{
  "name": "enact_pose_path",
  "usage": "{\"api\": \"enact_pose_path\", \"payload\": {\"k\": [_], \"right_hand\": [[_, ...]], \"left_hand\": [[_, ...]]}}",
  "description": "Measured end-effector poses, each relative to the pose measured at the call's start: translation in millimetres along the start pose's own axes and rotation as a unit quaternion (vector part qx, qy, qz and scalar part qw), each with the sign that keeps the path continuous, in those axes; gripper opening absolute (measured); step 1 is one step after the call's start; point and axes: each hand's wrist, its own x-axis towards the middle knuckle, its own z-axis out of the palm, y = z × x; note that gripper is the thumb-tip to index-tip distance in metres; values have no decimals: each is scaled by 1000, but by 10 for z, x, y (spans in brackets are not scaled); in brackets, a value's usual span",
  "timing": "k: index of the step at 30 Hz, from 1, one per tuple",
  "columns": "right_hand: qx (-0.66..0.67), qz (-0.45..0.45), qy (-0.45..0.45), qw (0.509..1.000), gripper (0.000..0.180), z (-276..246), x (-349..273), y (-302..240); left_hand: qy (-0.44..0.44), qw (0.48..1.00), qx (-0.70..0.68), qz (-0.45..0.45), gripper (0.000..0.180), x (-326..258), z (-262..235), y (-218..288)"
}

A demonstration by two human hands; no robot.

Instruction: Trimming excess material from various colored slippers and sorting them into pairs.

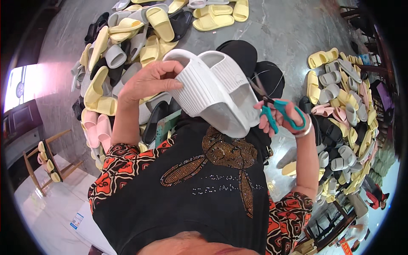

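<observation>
A pair of pale grey ribbed slippers is held up over my lap, one slipper [197, 91] nearer me and the other slipper [231, 68] just behind it, side by side. My left hand [155, 78] is closed on the nearer one's strap, fingers inside its opening and thumb on the outer ribs. At the heel end, my right hand [282, 117] has its fingers in the teal handles of a pair of scissors [278, 112]. The dark blades are apart and point up and left, beside the farther slipper. Whether the right fingertips touch the heel, I cannot tell.
A heap of yellow, grey, black and pink slippers [114, 57] spreads over the grey floor on the left. Another slipper pile [344, 114] lies to the right. A wooden rack [53, 161] with slippers stands at far left. Other people [361, 221] are at lower right.
</observation>
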Motion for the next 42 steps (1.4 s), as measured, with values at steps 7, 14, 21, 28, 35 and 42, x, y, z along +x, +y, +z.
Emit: {"api": "enact_pose_path", "payload": {"k": [7, 14, 21, 28, 35, 42], "right_hand": [[16, 153, -103, 983, 89, -54, 683, -286], [42, 210, -180, 960, 80, -4, 1309, -475], [56, 118, -101, 986, 74, 92, 1542, -481], [150, -49, 64, 985, 70, -285, 1271, -319], [196, -101, 109, 969, 71, -559, 719, -76], [-41, -76, 73, 994, 78, -443, 469, -92]], "left_hand": [[-1, 1000, 5, 22, 13, -75, 19, -55], [-27, 981, 156, 112, 16, -110, 72, 66], [-54, 976, 161, 134, 17, -225, 199, 91], [-15, 991, 52, 126, 16, -147, 47, -319], [-78, 990, -108, -44, 17, 207, 92, -632], [-195, 977, -6, 82, 18, 632, 554, -447]]}}
